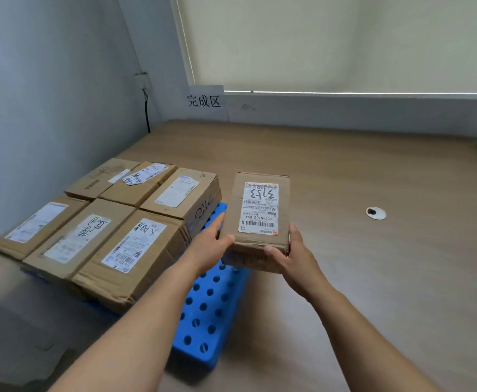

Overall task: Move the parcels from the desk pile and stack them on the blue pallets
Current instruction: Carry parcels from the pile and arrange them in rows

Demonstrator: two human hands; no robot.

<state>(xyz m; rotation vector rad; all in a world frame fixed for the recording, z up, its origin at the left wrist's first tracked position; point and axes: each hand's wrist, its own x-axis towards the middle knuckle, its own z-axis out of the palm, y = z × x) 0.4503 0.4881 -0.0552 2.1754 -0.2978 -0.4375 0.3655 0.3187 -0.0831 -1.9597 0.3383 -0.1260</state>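
Observation:
A brown cardboard parcel (259,210) with a white shipping label hangs above the bare right strip of the blue pallet (207,315). My left hand (211,244) grips its near left corner, thumb on top. My right hand (291,253) grips its near right corner the same way. Several labelled brown parcels (112,222) lie in two rows on the left part of the pallet, packed side by side in one layer. The parcel in my hands is just right of the nearest stacked ones.
The pallet lies on a wooden floor (373,278) in a corner with grey walls. A paper sign (204,101) with printed characters is on the back wall. A small white round fitting (375,213) sits in the floor to the right. A black cable (146,114) runs down the left wall.

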